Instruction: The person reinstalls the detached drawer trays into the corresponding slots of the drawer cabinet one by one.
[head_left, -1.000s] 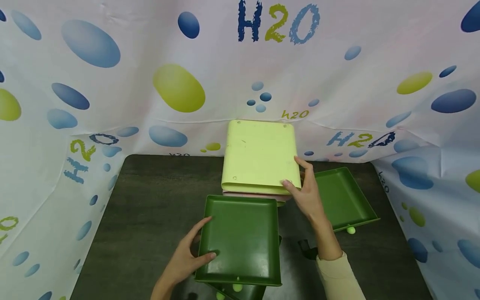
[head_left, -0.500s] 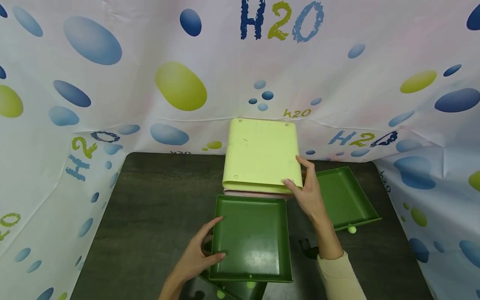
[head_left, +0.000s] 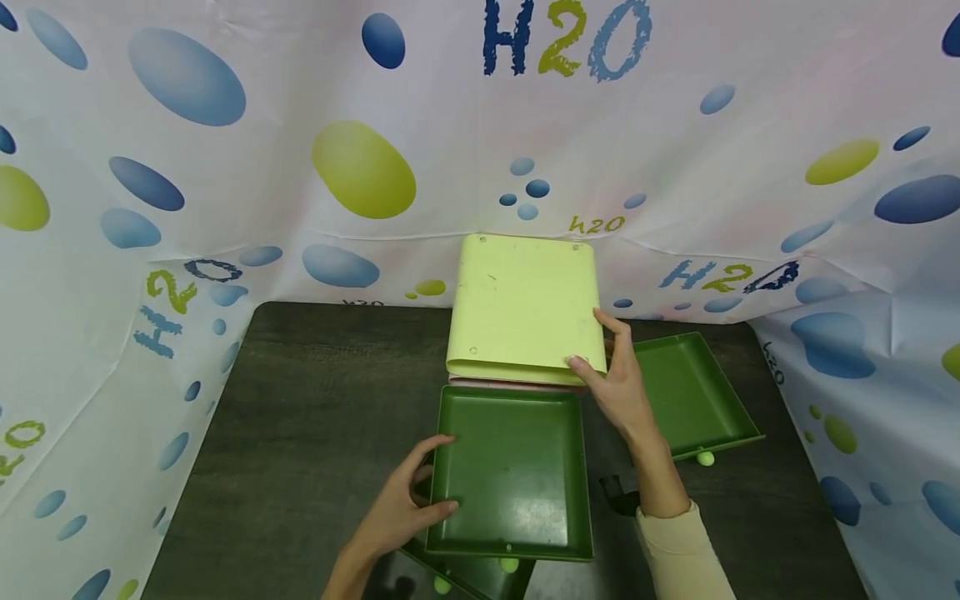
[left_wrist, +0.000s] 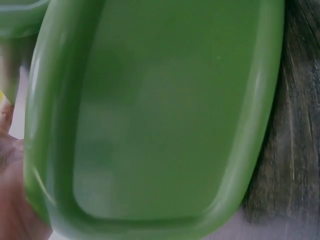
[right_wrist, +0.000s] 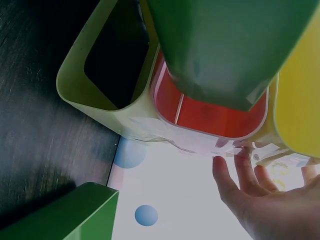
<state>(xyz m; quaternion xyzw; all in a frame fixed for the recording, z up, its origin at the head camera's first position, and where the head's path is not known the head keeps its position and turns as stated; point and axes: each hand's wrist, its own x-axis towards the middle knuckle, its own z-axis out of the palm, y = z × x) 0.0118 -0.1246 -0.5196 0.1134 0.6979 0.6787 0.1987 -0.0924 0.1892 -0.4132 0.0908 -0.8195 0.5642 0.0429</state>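
My left hand [head_left: 397,504] grips a square dark green drawer [head_left: 513,467] by its left side, thumb over the rim. The drawer is level, with its round light-green knob [head_left: 509,565] toward me. Behind it stands a stacked drawer case with a yellow top [head_left: 525,308]. My right hand [head_left: 622,392] holds the case at its front right corner, thumb on top. In the right wrist view the drawer's back end [right_wrist: 225,75] overlaps the red middle opening [right_wrist: 215,117], between the yellow section [right_wrist: 300,100] and the light-green one [right_wrist: 102,110]. Green plastic [left_wrist: 160,115] fills the left wrist view.
Another green drawer [head_left: 693,392] lies on the dark table [head_left: 322,400] right of the case. One more [head_left: 498,581] shows partly beneath the held drawer. A small black object [head_left: 617,497] lies by my right forearm. A printed white curtain [head_left: 420,150] encloses the back and sides.
My left hand has moved the green drawer right and slightly forward, lining it up closer to the case's front. My right hand keeps its hold on the corner.
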